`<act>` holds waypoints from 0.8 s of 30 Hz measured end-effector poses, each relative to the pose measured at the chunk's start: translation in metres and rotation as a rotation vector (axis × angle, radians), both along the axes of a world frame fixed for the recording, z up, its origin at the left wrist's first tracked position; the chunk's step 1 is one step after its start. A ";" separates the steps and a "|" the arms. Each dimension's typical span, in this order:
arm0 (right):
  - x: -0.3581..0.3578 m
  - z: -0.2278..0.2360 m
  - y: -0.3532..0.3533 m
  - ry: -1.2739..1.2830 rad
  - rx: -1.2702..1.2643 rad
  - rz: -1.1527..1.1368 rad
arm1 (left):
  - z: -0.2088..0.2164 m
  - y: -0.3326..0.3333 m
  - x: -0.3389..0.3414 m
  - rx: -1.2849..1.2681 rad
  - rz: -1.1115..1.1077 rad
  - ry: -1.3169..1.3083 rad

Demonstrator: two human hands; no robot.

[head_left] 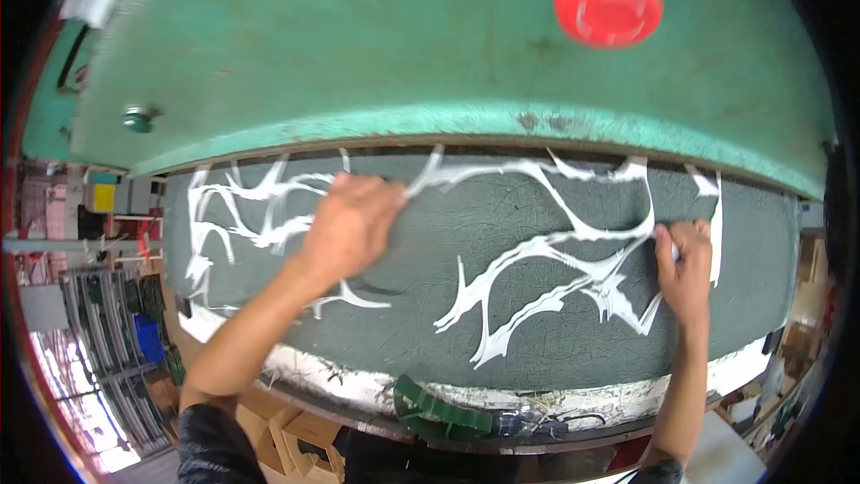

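Note:
A thin white web of cut-out scrap [573,235], with large openings and ragged strips, spreads over a dark grey scored board [421,251]. My left hand [351,222] is closed on its strips left of the middle, its fingers pinching where several strips meet. Toward the right side, my right hand [687,264] grips another part of the web in a closed fist, thumb up. Between the hands the strips sag in curves, and some loose ends lie toward the board's near side. What sits inside each fist is mostly hidden.
A green machine head [358,45] overhangs the board's far edge, bearing a large red button [609,2] and a small metal knob [137,119]. A green curved piece [439,408] rests at the near edge. Cardboard boxes [278,430] stand below; a blue bin [148,338] is at left.

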State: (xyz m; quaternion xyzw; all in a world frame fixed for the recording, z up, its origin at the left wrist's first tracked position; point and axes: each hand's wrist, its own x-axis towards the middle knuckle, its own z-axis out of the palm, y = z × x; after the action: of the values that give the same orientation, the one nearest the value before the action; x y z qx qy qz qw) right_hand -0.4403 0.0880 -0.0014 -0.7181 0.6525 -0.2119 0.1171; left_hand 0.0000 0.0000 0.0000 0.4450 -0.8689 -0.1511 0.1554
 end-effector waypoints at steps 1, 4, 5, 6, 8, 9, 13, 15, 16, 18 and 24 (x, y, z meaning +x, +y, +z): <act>0.000 -0.012 0.009 -0.018 -0.003 -0.027 | -0.011 0.010 -0.004 -0.020 -0.008 0.027; -0.003 0.014 0.032 -0.079 -0.002 -0.063 | 0.026 0.042 -0.019 0.134 0.000 0.050; -0.006 0.017 0.043 -0.092 -0.007 -0.072 | 0.028 0.056 -0.023 0.150 -0.008 0.094; -0.017 0.039 0.075 -0.047 0.040 -0.094 | 0.031 0.085 -0.033 0.214 -0.023 0.155; -0.025 0.053 0.108 -0.038 0.064 -0.120 | 0.045 0.118 -0.037 0.282 -0.043 0.189; -0.029 0.057 0.120 -0.055 0.095 -0.139 | 0.054 0.130 -0.043 0.258 -0.045 0.197; -0.046 0.077 0.156 -0.092 0.405 -0.191 | 0.072 0.172 -0.054 0.402 -0.045 0.110; -0.052 0.092 0.158 -0.140 0.772 -0.301 | 0.095 0.171 -0.046 0.329 0.025 0.196; -0.071 0.068 0.172 -0.042 0.593 -0.200 | 0.105 0.164 -0.034 0.230 0.105 0.188; -0.070 0.066 0.154 -0.181 0.271 -0.266 | 0.117 0.139 0.017 0.186 0.223 0.255; -0.114 -0.004 0.080 0.024 0.217 -0.625 | 0.037 0.123 0.243 0.017 1.137 -0.337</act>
State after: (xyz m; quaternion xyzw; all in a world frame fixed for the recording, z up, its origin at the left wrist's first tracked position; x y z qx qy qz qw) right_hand -0.5539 0.1676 -0.0056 -0.4688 0.8613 -0.1585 0.1147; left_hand 0.2431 0.1233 0.0369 0.8597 -0.5058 0.0217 0.0682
